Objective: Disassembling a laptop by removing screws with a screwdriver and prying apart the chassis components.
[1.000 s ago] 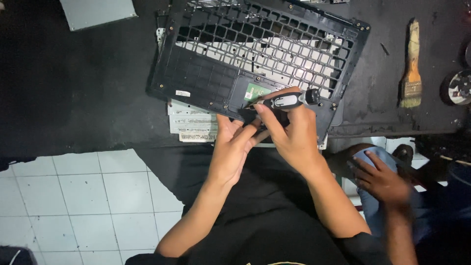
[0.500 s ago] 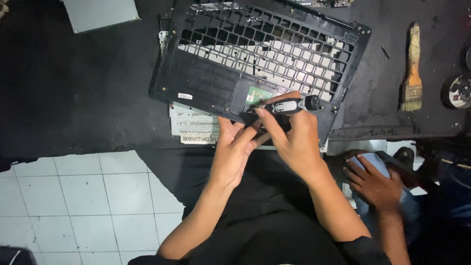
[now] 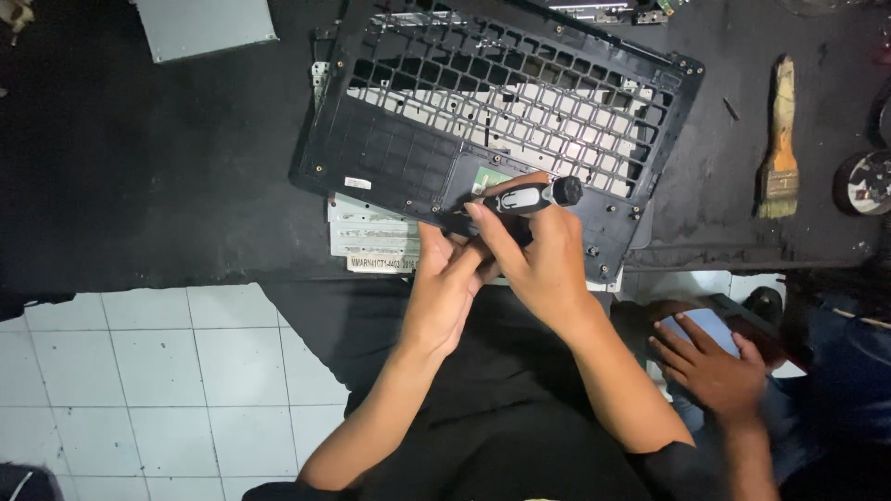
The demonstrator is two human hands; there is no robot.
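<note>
On the far left I see the dark table [image 3: 139, 186], with a grey flat panel [image 3: 206, 28] lying at its top edge and white floor tiles [image 3: 139, 371] below its near edge. Moving right, a black laptop keyboard frame [image 3: 399, 148] lies tilted on the table, its empty key grid facing up, and a stack of pale flat parts [image 3: 371, 237] pokes out from under its near-left corner. My left hand [image 3: 445, 288] rests at the frame's near edge, fingers curled against the tip end of the tool, just beside the right hand and touching it. My right hand [image 3: 548, 269] is closed around a black-and-grey screwdriver [image 3: 524, 198], which lies almost level across the frame's lower part, its rounded cap pointing right and its tip end hidden between the two hands. So the screwdriver sits directly above both hands, on the frame, near a small green board [image 3: 487, 176]. Further right, another person's hand [image 3: 710, 366] rests on a pale flat object, well apart from mine. On the table's right side lies a worn paintbrush [image 3: 781, 139], and a round metal object [image 3: 865, 183] sits at the edge.
</note>
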